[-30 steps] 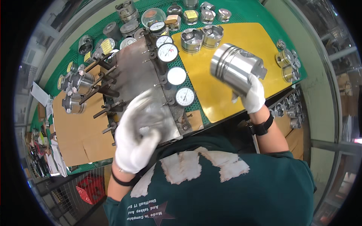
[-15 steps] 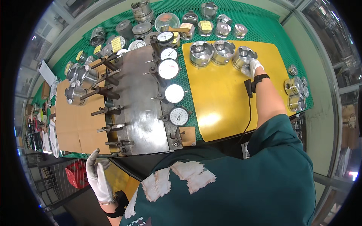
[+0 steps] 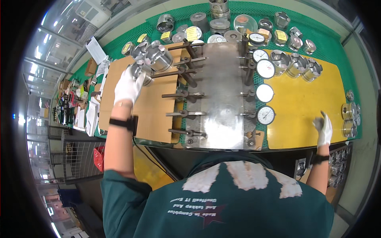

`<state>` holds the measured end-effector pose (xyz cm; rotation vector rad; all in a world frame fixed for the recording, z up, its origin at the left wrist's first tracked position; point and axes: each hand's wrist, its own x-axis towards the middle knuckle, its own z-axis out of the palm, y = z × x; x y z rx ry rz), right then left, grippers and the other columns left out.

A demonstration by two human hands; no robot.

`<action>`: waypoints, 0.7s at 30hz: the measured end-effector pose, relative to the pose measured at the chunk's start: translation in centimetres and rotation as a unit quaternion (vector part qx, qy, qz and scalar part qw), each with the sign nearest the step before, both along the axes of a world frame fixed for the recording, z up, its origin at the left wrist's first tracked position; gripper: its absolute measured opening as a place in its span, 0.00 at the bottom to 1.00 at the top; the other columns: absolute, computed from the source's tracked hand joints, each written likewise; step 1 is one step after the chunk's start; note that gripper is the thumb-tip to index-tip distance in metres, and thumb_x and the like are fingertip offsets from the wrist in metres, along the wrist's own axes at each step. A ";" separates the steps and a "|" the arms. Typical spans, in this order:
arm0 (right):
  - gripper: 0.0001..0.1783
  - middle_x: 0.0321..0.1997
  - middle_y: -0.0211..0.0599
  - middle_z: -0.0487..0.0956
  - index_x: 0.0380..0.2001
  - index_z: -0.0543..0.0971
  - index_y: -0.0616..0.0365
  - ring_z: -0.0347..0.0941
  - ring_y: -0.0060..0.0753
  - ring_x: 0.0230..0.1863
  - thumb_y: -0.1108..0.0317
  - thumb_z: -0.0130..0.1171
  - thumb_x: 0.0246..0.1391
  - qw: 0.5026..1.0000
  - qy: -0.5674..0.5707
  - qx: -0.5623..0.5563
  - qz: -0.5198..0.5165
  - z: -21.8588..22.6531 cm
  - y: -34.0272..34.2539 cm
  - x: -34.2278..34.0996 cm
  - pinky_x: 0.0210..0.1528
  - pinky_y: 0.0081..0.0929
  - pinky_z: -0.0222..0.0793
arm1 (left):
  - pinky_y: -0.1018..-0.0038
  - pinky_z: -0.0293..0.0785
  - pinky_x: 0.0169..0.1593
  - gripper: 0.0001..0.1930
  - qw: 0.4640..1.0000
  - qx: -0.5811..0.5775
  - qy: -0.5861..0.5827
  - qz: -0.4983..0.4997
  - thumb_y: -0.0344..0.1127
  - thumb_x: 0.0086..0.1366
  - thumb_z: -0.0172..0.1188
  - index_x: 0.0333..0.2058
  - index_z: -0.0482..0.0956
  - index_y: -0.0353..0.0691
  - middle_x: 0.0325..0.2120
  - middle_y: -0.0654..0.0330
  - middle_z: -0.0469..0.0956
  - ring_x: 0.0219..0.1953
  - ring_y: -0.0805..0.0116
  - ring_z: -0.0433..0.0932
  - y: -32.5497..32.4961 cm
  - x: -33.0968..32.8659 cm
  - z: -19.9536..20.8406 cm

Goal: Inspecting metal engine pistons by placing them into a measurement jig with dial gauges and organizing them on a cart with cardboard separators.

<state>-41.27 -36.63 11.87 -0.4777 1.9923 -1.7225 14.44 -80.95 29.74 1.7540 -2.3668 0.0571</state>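
Glass panels [image 3: 69, 23] in pale frames are enclosing a workbench that is wearing green mesh matting [image 3: 331, 43]. Toward the bench's left side, a silvery piston [image 3: 147, 79] is standing at the far part of a brown cardboard sheet [image 3: 152, 115]. The white-gloved left hand [image 3: 129, 86] is touching this piston from its near left side; its fingers are partly hidden and blurred, so I cannot tell whether they are pinching the metal or only resting against it. Just behind, two more pistons [image 3: 158, 56] are sitting close together, the right one larger in view. A dark rod [image 3: 170, 74] is pointing from the right toward the touched piston, one of a row of rods and clamps lining the left edge of a long grey metal plate [image 3: 222, 95]. Along the plate's right edge, five round dial gauges [image 3: 264, 93] are facing upward on dark posts. Beyond them a yellow board [image 3: 305, 99] is covering the right part of the bench, with three pistons [image 3: 297, 65] standing side by side near its far edge. The gloved right hand [image 3: 324, 133] is hovering over the board's near right part, its thumb and fingers spread apart. Farther right, a small cluster of pistons [image 3: 349, 112] is standing by the board's edge. At the back, a clear round bowl [image 3: 244, 23] is sitting among assorted pistons, several bearing yellow notes [image 3: 193, 33].
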 end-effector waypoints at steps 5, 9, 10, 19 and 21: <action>0.25 0.36 0.35 0.76 0.58 0.73 0.59 0.78 0.30 0.36 0.52 0.46 0.69 0.990 -0.057 0.007 -0.126 -0.4 10.1 8.0 0.42 0.25 0.78 | 0.61 0.65 0.63 0.48 0.981 0.175 -0.071 0.052 0.70 0.55 0.56 0.67 0.60 0.44 0.63 0.50 0.66 0.63 0.50 0.68 -13.1 -1.9 -2.0; 0.25 0.35 0.35 0.76 0.57 0.73 0.59 0.79 0.30 0.34 0.51 0.46 0.69 0.976 -0.057 0.020 -0.211 -0.2 14.9 15.0 0.39 0.25 0.78 | 0.64 0.66 0.63 0.49 0.969 0.241 -0.050 0.034 0.68 0.50 0.60 0.65 0.64 0.42 0.64 0.50 0.66 0.63 0.52 0.69 -17.2 -4.0 -4.7; 0.25 0.35 0.36 0.76 0.56 0.73 0.59 0.79 0.30 0.34 0.51 0.47 0.68 0.973 -0.051 0.032 -0.223 -0.6 16.0 16.4 0.38 0.25 0.78 | 0.66 0.66 0.62 0.48 0.965 0.246 -0.092 0.023 0.66 0.49 0.61 0.63 0.67 0.41 0.62 0.49 0.68 0.62 0.52 0.69 -17.8 -4.3 -5.1; 0.24 0.37 0.37 0.78 0.56 0.73 0.59 0.80 0.33 0.35 0.52 0.49 0.68 0.968 -0.091 0.002 -0.234 -0.4 14.6 21.9 0.38 0.30 0.80 | 0.68 0.76 0.46 0.30 0.960 0.210 -0.147 -0.115 0.46 0.42 0.71 0.45 0.82 0.38 0.40 0.51 0.82 0.41 0.59 0.80 -19.1 -0.2 -6.9; 0.23 0.38 0.38 0.78 0.56 0.73 0.59 0.80 0.35 0.36 0.53 0.49 0.68 0.966 -0.092 -0.003 -0.242 -0.3 13.9 21.8 0.39 0.30 0.80 | 0.66 0.76 0.52 0.35 0.955 0.263 -0.126 -0.046 0.41 0.42 0.70 0.51 0.76 0.32 0.46 0.46 0.80 0.47 0.58 0.80 -12.3 -1.0 -2.8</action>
